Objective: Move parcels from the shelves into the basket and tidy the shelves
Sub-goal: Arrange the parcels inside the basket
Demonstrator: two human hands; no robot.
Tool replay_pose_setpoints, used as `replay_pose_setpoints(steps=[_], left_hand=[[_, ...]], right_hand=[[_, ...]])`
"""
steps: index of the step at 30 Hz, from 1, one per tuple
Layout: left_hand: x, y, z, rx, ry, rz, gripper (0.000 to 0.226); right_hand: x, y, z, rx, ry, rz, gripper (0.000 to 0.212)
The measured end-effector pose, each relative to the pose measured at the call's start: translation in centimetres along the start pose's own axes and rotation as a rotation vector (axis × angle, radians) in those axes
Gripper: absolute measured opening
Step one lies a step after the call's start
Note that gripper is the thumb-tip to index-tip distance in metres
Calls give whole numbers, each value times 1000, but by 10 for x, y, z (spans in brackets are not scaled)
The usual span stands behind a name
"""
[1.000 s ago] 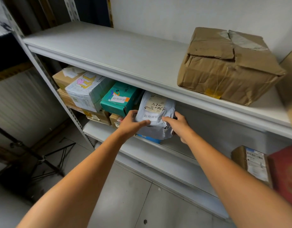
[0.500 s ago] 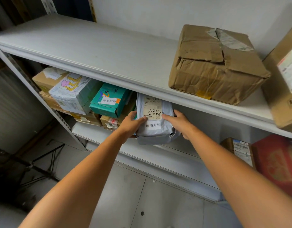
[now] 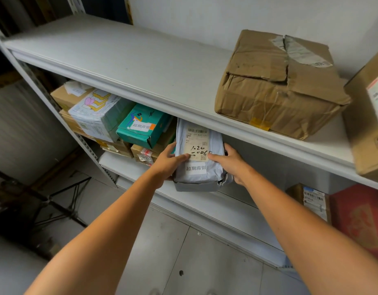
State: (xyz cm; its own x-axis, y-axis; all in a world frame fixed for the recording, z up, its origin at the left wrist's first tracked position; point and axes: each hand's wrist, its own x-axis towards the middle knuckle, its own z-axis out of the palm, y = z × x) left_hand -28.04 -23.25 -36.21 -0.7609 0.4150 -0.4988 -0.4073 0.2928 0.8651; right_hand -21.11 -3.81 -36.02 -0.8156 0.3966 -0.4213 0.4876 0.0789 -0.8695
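A grey plastic mailer parcel (image 3: 199,175) with a white shipping label and handwritten numbers juts out from under the upper shelf board (image 3: 141,67), at the front of the middle shelf. My left hand (image 3: 168,161) grips its left edge, thumb on top by the label. My right hand (image 3: 231,161) grips its right edge, thumb on the label's corner. To the left of the mailer sit a teal box (image 3: 144,126), a white printed box (image 3: 96,116) and several brown cartons. The basket is out of view.
A crumpled brown carton (image 3: 277,86) sits on the upper shelf, another carton (image 3: 373,116) at the right edge. A small labelled box (image 3: 311,201) and a red box (image 3: 362,218) stand lower right. A black metal stand (image 3: 56,201) is on the tiled floor at left.
The grey mailer has turned upright between my hands, its label now squarely facing me, and it sits a little further out from the shelf. My view shifted slightly right.
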Motion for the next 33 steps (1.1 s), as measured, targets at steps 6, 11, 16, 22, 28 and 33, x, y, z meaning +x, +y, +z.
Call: replay_pose_setpoints(steps=[6, 11, 16, 22, 28, 33], left_hand=[[-40, -13, 25, -38, 117, -6, 66], [-84, -22, 51, -99, 191, 4, 63], [-127, -29, 61, -126, 266, 25, 68], [-184, -46, 57, -209, 342, 92, 62], [-254, -88, 45, -230, 484, 126, 46], [-320, -120, 35, -256, 629, 145, 54]], right_hand=[[-15, 16, -16, -27, -125, -22, 55], [-41, 23, -34, -91, -217, -58, 61], [-67, 19, -42, -116, -300, -97, 58], [-114, 9, -27, -144, -410, -180, 45], [-175, 20, 7, -170, -525, -222, 80], [-224, 28, 41, -140, -700, -222, 68]])
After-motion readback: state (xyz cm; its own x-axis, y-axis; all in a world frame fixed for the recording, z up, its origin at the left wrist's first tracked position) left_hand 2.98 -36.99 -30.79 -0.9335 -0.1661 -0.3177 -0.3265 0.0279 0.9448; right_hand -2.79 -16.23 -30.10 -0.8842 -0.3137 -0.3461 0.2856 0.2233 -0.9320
